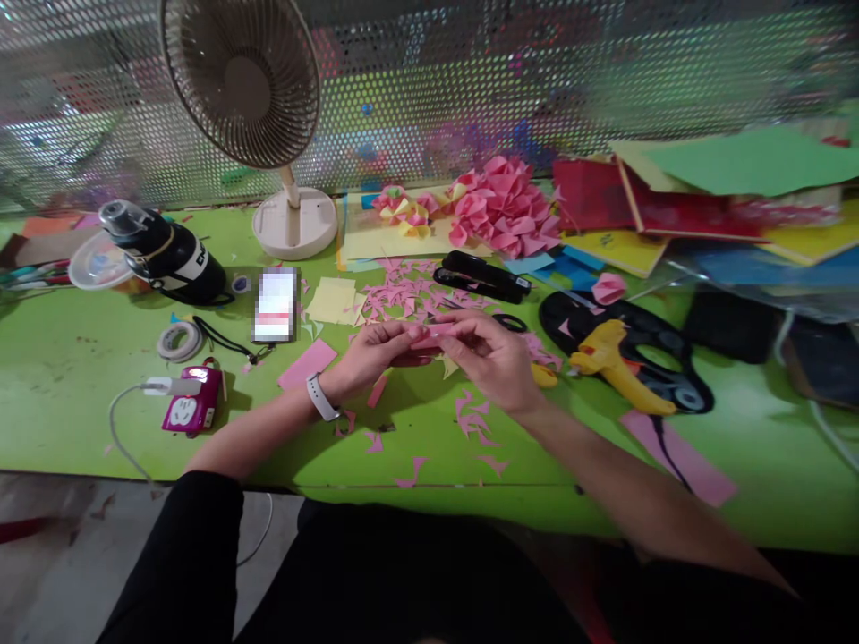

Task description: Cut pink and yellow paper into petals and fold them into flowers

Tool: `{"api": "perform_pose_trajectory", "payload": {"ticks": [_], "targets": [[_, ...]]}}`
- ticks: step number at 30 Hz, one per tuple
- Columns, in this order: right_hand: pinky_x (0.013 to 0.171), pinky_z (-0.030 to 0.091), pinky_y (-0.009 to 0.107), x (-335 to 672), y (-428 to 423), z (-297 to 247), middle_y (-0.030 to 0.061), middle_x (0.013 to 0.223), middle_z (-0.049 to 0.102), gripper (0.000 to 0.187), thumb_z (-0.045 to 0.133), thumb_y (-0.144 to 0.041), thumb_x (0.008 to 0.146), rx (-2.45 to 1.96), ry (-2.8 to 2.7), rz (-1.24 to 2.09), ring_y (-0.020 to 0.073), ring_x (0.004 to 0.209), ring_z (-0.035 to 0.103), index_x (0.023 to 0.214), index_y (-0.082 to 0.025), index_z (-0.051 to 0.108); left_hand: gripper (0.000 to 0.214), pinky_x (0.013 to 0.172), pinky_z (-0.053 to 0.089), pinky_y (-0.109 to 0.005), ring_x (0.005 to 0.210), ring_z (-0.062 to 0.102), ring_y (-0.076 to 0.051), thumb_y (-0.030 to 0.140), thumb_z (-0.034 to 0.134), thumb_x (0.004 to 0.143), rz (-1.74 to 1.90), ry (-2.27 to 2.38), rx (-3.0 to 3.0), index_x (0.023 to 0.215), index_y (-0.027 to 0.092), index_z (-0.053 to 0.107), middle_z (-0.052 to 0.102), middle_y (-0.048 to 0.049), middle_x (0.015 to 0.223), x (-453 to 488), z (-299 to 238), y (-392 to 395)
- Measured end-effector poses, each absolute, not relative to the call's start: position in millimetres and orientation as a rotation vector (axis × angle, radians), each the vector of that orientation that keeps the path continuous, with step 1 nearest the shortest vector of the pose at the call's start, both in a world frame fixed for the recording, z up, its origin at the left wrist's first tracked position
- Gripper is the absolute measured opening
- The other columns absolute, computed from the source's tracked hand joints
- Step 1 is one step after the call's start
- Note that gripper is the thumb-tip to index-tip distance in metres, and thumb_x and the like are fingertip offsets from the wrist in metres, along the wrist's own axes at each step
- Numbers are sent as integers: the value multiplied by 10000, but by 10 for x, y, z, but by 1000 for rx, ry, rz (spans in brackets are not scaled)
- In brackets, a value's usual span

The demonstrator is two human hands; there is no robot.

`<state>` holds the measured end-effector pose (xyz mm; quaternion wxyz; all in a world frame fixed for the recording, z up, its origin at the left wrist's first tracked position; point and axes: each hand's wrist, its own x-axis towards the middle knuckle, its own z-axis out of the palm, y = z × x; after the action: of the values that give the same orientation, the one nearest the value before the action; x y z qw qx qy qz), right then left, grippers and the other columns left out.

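Between my two hands is a small folded piece of pink paper (435, 336), held above the middle of the green table. My left hand (379, 351) pinches its left end between thumb and fingers. The right end is gripped by my right hand (493, 358), fingers bent around it. Part of the paper is hidden by my fingers. Pink paper scraps (406, 295) lie in a heap just beyond my hands, and more are strewn nearer me. Behind my right hand sits a black stapler (481, 276). A pink paper sheet (307, 363) lies left of my left hand.
At right, a yellow glue gun (621, 365) rests on a black stand (688, 358). Pink paper flowers (506, 210) are piled at the back. Leftward are a fan (295, 224), a black bottle (174, 259), a phone (275, 304), tape (180, 341) and a magenta power adapter (191, 402).
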<state>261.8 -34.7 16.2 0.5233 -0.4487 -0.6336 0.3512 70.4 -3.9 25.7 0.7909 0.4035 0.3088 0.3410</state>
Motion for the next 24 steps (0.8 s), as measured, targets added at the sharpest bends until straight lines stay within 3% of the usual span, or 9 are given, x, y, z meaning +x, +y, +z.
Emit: {"api": "perform_pose_trajectory", "payload": {"ticks": [3, 6, 9, 15, 24], "targets": [[649, 581, 300, 2595, -365, 180, 36, 906, 720, 160, 720, -373, 878, -1125, -1473, 886, 166, 764, 688, 831, -225, 683, 433, 945, 553, -433, 945, 737, -235, 537, 725, 824, 739, 647, 894, 935, 119, 743, 773, -109, 945, 695, 269, -47], [577, 556, 281, 2592, -373, 199, 7, 768, 709, 171, 716, -387, 877, -1144, -1474, 884, 149, 643, 660, 840, -224, 676, 444, 957, 555, -412, 946, 736, -220, 487, 798, 764, 722, 639, 991, 980, 102, 747, 769, -125, 999, 693, 285, -56], [567, 548, 273, 2587, -375, 206, 7, 752, 714, 164, 701, -365, 888, -1146, -1514, 820, 148, 639, 663, 817, -221, 666, 462, 925, 572, -365, 907, 740, -185, 388, 878, 675, 698, 689, 1054, 1014, 103, 745, 771, -118, 1017, 700, 282, -65], [541, 533, 258, 2583, -369, 189, 8, 744, 728, 146, 696, -334, 892, -1151, -1545, 764, 147, 627, 670, 809, -218, 667, 435, 840, 603, -317, 852, 753, -170, 425, 822, 739, 663, 727, 1052, 999, 83, 749, 780, -123, 929, 706, 257, -83], [518, 503, 242, 2586, -364, 180, -3, 704, 710, 159, 685, -315, 895, -1131, -1580, 699, 136, 599, 650, 779, -213, 649, 488, 855, 608, -332, 819, 757, -167, 468, 836, 695, 657, 762, 1046, 980, 82, 748, 782, -120, 911, 715, 285, -89]]}}
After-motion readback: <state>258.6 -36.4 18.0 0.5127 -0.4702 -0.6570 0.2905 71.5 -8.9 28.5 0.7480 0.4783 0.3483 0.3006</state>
